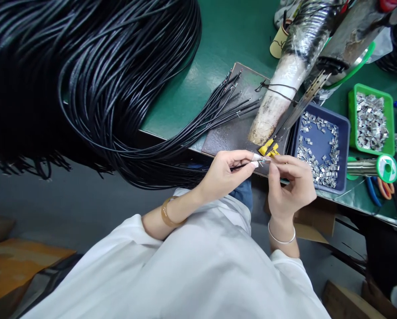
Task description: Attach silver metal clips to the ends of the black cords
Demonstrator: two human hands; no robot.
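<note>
My left hand (227,173) pinches a black cable close to its end, with white coverings on the fingertips. My right hand (290,184) has its thumb and fingers closed on a small metal piece (266,161) at that cable end. Just beyond the fingertips is a yellow-tipped tool (269,147) at the lower end of a metal arm. A dark board (229,133) lies under it, and the stripped ends of several black cables (198,122) rest across the board. Right of my right hand, a blue tray (343,153) holds small metal connectors.
A large heap of black cables (118,66) covers the left of the green table (234,31). A wrapped white tube (281,93) slants over the board. On the right are a green tray (390,119) of metal parts, a solder spool (387,168) and orange-handled pliers (384,188).
</note>
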